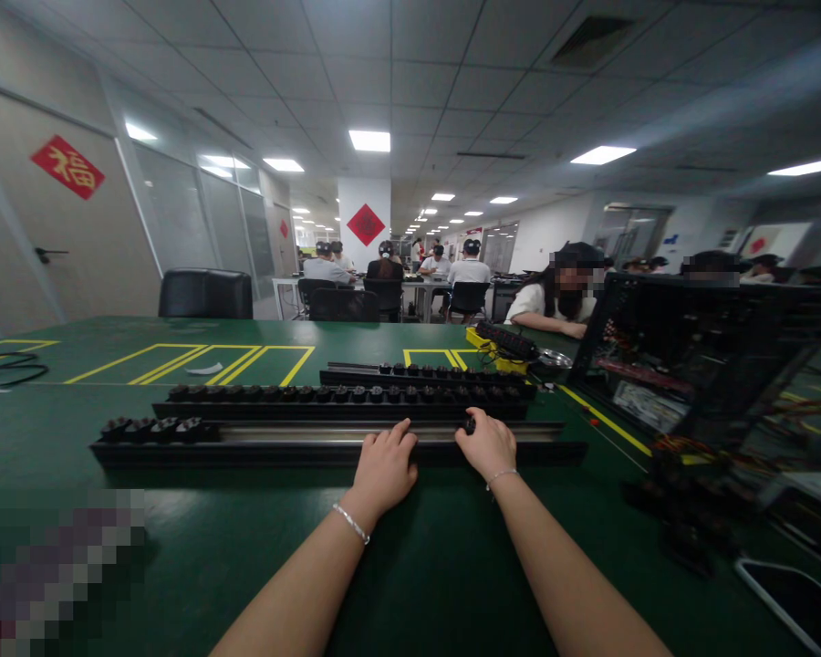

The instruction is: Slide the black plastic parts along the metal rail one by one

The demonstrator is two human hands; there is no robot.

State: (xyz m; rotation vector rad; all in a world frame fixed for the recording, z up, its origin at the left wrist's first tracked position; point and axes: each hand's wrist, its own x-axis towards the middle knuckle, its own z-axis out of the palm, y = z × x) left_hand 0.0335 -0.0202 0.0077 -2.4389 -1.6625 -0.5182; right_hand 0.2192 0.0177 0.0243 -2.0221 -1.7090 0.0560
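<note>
A long black metal channel (260, 449) lies crosswise in front of me, with several small black round-topped modules (151, 429) seated at its left end. The middle of its bright inside is bare. My left hand (387, 461) rests on the channel with its fingers apart and stretched over the edge, holding no loose piece. Just to the right, my right hand (489, 445) pinches a small black module (470, 424) over the channel. Its underside is hidden, so I cannot tell if it touches the channel.
Behind lie a channel filled with modules (342, 396) and another, shorter channel (348, 374). An open black computer case (657, 365) stands to the right, near loose black parts (691, 502). A power strip (506, 342) lies by a yellow tray (479, 338). A person (540, 301) sits across the table.
</note>
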